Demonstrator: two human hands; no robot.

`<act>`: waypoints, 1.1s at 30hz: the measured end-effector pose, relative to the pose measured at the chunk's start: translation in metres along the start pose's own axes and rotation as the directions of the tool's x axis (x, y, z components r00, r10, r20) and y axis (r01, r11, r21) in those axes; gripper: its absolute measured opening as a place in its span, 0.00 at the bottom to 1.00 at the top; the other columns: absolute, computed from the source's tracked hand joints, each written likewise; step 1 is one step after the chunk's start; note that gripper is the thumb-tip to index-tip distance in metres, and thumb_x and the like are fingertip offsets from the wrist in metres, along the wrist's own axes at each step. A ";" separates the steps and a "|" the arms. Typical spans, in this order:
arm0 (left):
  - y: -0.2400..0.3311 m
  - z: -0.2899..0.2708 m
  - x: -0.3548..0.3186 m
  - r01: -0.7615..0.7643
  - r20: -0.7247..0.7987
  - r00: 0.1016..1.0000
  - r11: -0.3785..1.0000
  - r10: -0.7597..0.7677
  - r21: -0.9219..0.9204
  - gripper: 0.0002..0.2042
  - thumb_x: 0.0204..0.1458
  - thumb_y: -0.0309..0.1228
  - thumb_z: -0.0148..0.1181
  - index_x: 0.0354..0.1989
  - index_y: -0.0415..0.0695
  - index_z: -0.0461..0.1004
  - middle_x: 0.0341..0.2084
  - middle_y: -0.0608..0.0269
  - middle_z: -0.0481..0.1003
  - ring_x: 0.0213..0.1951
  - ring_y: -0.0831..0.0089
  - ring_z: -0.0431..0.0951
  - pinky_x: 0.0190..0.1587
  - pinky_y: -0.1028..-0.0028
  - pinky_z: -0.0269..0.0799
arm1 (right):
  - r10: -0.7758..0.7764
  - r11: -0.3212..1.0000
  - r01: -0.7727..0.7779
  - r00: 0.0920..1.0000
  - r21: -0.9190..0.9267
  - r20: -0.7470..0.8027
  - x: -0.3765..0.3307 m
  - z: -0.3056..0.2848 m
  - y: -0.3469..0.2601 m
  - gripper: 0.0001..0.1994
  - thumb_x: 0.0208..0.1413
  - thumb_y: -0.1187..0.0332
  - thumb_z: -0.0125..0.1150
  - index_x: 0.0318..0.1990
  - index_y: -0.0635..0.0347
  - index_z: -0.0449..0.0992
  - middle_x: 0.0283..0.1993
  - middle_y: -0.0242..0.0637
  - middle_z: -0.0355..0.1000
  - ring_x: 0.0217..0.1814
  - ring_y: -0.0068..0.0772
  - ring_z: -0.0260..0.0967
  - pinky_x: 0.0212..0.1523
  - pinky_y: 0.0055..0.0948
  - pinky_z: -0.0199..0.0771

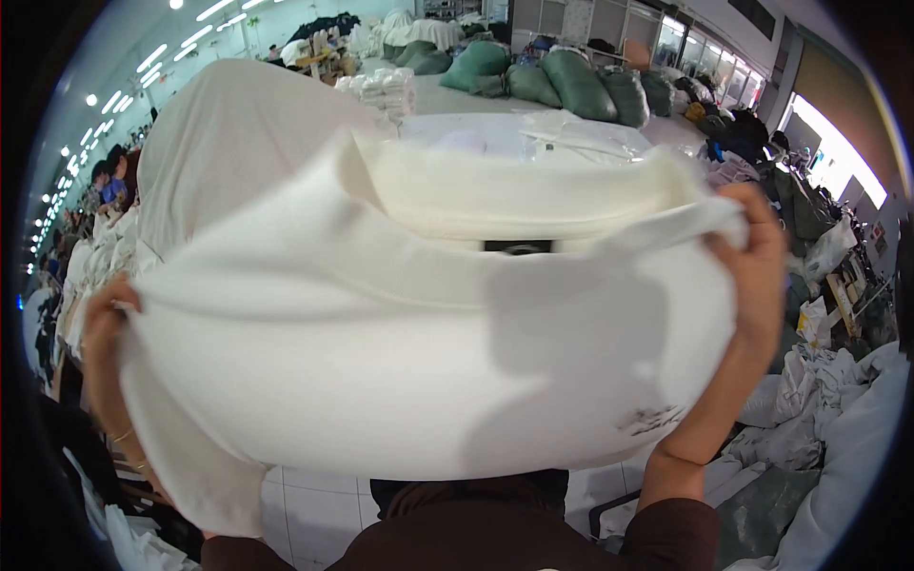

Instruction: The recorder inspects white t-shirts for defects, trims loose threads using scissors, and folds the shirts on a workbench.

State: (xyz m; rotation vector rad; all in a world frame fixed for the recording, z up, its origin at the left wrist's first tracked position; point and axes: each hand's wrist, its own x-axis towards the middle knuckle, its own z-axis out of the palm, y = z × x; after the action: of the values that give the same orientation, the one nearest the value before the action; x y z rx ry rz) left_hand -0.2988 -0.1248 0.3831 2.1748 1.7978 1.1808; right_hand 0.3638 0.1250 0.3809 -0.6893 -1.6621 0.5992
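A white crew-neck shirt (pixel 333 371) is spread wide between my two hands, held up over my lap. My left hand (pixel 109 303) is closed on its edge at the far left, and a sleeve-like flap (pixel 214 481) hangs down below that hand. On the other side, my right hand (pixel 758 238) grips the cloth near the raised right shoulder, fingers curled around it. The collar gapes at the top, with a dark neck label (pixel 519 246) inside. A small dark print (pixel 653 419) sits low on the right, and a shadow falls across the front.
Beyond the shirt is a table (pixel 457 131) with clear plastic packaging (pixel 586 138). A large pale cloth-covered heap (pixel 243 124) rises at the left. Several green sacks (pixel 576 84) lie farther back. White cloth and bags (pixel 809 400) pile up at my right. People (pixel 112 179) are at the far left.
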 end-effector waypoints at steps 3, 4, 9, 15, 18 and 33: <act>0.009 0.165 0.033 0.428 0.046 0.903 0.886 -0.427 -0.177 0.09 0.40 0.23 0.43 0.25 0.39 0.71 0.25 0.67 0.70 0.32 0.77 0.67 0.52 0.74 0.59 | 0.163 0.968 -0.118 0.966 -0.223 0.199 -0.027 0.038 0.105 0.22 0.37 0.77 0.67 0.44 0.56 0.69 0.45 0.32 0.65 0.50 0.28 0.62 0.51 0.27 0.61; -0.019 0.194 0.027 0.352 0.074 0.935 0.929 -0.346 -0.110 0.10 0.39 0.21 0.42 0.27 0.37 0.72 0.25 0.66 0.70 0.33 0.76 0.66 0.44 0.75 0.62 | 0.136 0.939 -0.031 0.948 -0.343 0.287 -0.037 0.048 0.145 0.23 0.38 0.75 0.68 0.45 0.54 0.68 0.49 0.33 0.64 0.54 0.32 0.60 0.56 0.34 0.57; -0.030 0.356 0.009 0.206 0.037 0.972 0.916 -0.232 0.345 0.17 0.41 0.24 0.58 0.43 0.48 0.74 0.48 0.59 0.69 0.50 0.55 0.69 0.52 0.63 0.64 | 0.528 0.677 -0.166 0.789 -0.717 0.316 -0.126 0.112 0.223 0.30 0.42 0.62 0.69 0.56 0.42 0.67 0.68 0.37 0.48 0.72 0.45 0.39 0.66 0.59 0.32; 0.035 0.424 -0.003 0.157 0.259 0.932 0.926 -0.254 0.344 0.21 0.46 0.29 0.58 0.52 0.51 0.71 0.56 0.61 0.64 0.60 0.59 0.60 0.60 0.59 0.52 | 0.558 0.687 -0.100 0.708 -0.720 0.433 -0.166 0.137 0.208 0.25 0.49 0.60 0.62 0.58 0.40 0.68 0.70 0.37 0.48 0.74 0.45 0.34 0.67 0.58 0.27; 0.035 0.415 0.003 0.165 0.302 0.917 0.936 -0.262 0.309 0.22 0.45 0.27 0.58 0.52 0.50 0.70 0.56 0.61 0.64 0.58 0.59 0.61 0.58 0.61 0.55 | 0.521 0.682 -0.058 0.738 -0.729 0.429 -0.167 0.128 0.219 0.23 0.49 0.63 0.61 0.56 0.42 0.69 0.67 0.35 0.53 0.72 0.42 0.40 0.67 0.55 0.32; -0.088 0.409 0.073 0.392 0.212 0.879 0.900 -0.428 0.191 0.12 0.44 0.23 0.60 0.39 0.42 0.71 0.27 0.57 0.70 0.29 0.59 0.71 0.33 0.69 0.67 | 0.619 0.704 -0.352 0.731 -0.617 0.288 -0.074 0.115 0.292 0.09 0.45 0.77 0.53 0.37 0.64 0.68 0.31 0.40 0.66 0.38 0.39 0.65 0.44 0.31 0.65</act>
State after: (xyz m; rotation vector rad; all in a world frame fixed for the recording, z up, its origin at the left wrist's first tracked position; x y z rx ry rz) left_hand -0.1244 0.1266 0.0881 1.7673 2.1343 0.6717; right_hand 0.2971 0.2722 0.1018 -1.5491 -2.1477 0.7467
